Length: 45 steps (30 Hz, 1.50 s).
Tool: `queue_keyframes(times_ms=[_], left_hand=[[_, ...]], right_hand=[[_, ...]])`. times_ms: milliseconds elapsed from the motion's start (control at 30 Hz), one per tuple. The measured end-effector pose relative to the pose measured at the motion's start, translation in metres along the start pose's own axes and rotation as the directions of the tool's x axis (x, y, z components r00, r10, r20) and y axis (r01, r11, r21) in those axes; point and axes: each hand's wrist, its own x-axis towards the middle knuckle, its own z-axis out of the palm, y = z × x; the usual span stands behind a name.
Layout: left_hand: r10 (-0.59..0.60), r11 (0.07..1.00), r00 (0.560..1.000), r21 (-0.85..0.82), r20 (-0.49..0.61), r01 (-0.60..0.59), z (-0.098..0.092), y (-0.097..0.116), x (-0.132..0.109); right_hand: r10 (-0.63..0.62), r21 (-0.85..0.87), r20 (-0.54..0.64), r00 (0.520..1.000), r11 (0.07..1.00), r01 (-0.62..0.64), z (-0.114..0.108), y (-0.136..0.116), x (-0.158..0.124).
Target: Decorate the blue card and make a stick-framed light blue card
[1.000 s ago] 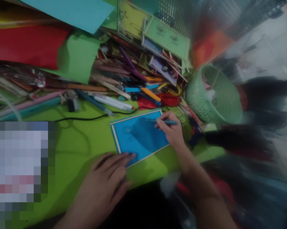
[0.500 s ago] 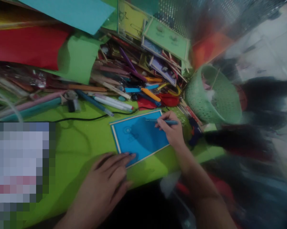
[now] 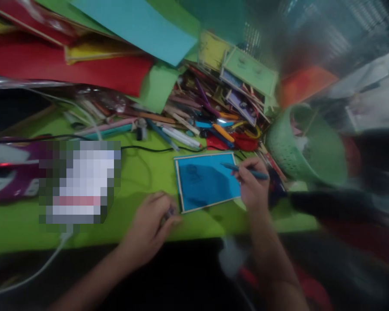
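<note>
A blue card with a pale frame lies on the lime green table top. My right hand is at the card's right edge, closed round a blue pen whose tip points left over the card. My left hand rests on the table just left of the card's near corner, with its fingers curled and blurred by motion; nothing shows in them.
A heap of pens, pencils and sticks lies behind the card. Red, green and blue paper sheets lie at the back. A green perforated basket stands at the right. A black cable crosses the table.
The view has swung so that everything sits further right and smaller. My left hand has come off the card's near corner and its fingers have curled. My right hand still holds the pen.
</note>
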Motion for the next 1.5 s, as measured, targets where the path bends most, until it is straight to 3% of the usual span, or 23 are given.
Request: queue_keyframes(times_ms=[133,267,600,833,1133,1233,1333,1433,1500], left_hand=[[-0.165,0.986,0.986,-0.019,0.001,0.165,0.000,0.010,0.009],[-0.176,0.984,0.984,-0.021,-0.015,0.176,0.003,0.011,0.016],[-0.082,0.996,0.996,0.021,-0.030,0.082,0.006,0.003,0.013],[-0.055,0.998,0.997,0.028,0.044,0.054,0.007,0.006,0.012],[-0.113,0.982,0.994,-0.152,0.009,0.113,0.006,0.000,0.003],[-0.133,0.958,0.989,-0.266,-0.064,0.112,0.009,-0.003,-0.001],[-0.170,0.928,0.953,-0.366,-0.251,0.070,0.013,-0.006,-0.003],[-0.198,0.930,0.894,-0.366,-0.402,0.041,0.013,-0.008,-0.004],[-0.195,0.935,0.888,-0.353,-0.416,0.039,0.011,-0.008,-0.003]], right_hand=[[0.080,0.053,0.183,0.980,0.994,-0.091,0.016,-0.024,-0.019],[0.138,0.052,0.318,0.938,0.985,-0.163,0.031,-0.037,-0.034],[0.181,-0.006,0.362,0.914,0.981,-0.192,0.047,-0.033,-0.041],[0.218,-0.108,0.450,0.866,0.976,-0.190,0.053,-0.028,-0.048],[0.161,0.023,0.384,0.909,0.983,-0.183,0.069,-0.008,-0.071],[0.181,0.019,0.432,0.883,0.978,-0.209,0.069,-0.013,-0.063],[0.170,-0.020,0.448,0.877,0.983,-0.181,0.072,-0.027,-0.038],[0.044,-0.111,0.382,0.923,0.994,-0.002,0.083,-0.040,-0.004],[-0.054,-0.225,0.425,0.904,0.961,0.163,0.097,-0.041,0.018]])
